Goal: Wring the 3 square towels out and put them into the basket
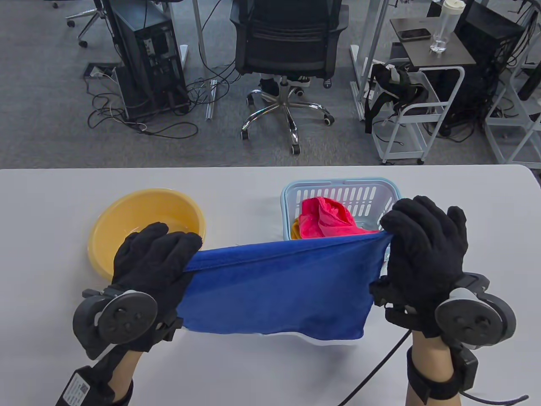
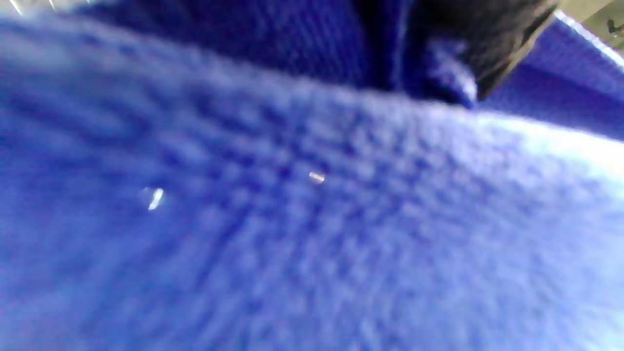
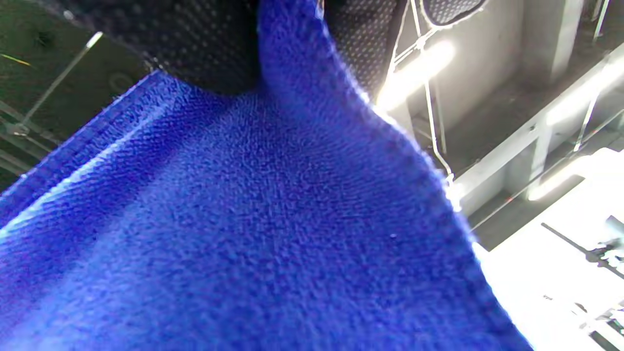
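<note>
Two gloved hands hold the square blue terry towel (image 1: pixel 274 287) stretched flat above the near edge of the white table (image 1: pixel 50 203). My left hand (image 1: pixel 154 264) pinches its upper left corner, my right hand (image 1: pixel 424 249) pinches the upper right, fingers curled round the hem, so the cloth hangs open between them. I judge I hold it spread to fold or drop it into the pale blue slatted plastic basket (image 1: pixel 340 190), which sits just behind it towards the far edge, right of centre. A pink towel (image 1: pixel 327 218) and an orange one (image 1: pixel 295 228) lie inside already. The round yellow plastic basin (image 1: pixel 127 220) stands left of the basket. Beyond the table are grey carpet, a black office chair (image 1: pixel 287 46) and a white trolley (image 1: pixel 422 114).
</note>
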Tool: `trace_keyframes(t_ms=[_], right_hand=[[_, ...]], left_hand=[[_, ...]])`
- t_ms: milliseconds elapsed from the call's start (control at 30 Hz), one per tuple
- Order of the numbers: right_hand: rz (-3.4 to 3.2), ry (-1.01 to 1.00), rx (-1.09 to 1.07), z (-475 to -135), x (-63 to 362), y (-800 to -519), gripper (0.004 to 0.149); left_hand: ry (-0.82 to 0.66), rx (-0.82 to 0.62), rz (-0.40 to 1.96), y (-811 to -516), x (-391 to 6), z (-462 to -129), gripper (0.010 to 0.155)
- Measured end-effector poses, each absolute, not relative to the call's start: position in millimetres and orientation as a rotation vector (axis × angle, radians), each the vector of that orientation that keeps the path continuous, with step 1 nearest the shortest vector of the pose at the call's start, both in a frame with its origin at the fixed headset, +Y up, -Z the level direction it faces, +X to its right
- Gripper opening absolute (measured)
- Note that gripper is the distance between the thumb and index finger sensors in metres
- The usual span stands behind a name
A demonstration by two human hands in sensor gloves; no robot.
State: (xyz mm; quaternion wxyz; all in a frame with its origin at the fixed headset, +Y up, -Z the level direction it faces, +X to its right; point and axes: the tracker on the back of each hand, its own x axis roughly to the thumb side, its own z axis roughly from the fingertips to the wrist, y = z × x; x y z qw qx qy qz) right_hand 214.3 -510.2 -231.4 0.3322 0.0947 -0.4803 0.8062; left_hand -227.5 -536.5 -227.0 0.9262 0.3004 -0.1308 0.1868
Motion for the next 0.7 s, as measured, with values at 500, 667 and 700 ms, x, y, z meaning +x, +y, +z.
trace_keyframes(t_ms=[500,667,700], right_hand=[[2.154,-1.394,0.038,-232,249,-512,0.03],[2.115,-1.176,0.27,-243,239,-514,0.03],[2.098,-1.155,0.316,-245,237,-514,0.03]], left_hand=[[-0.664,-0.024,0.592,-541,-217,-229,0.048],[-0.572,0.321,0.62,-547,-214,-233,0.045],[-0.556,0.39,0.636,-548,-215,-232,0.045]])
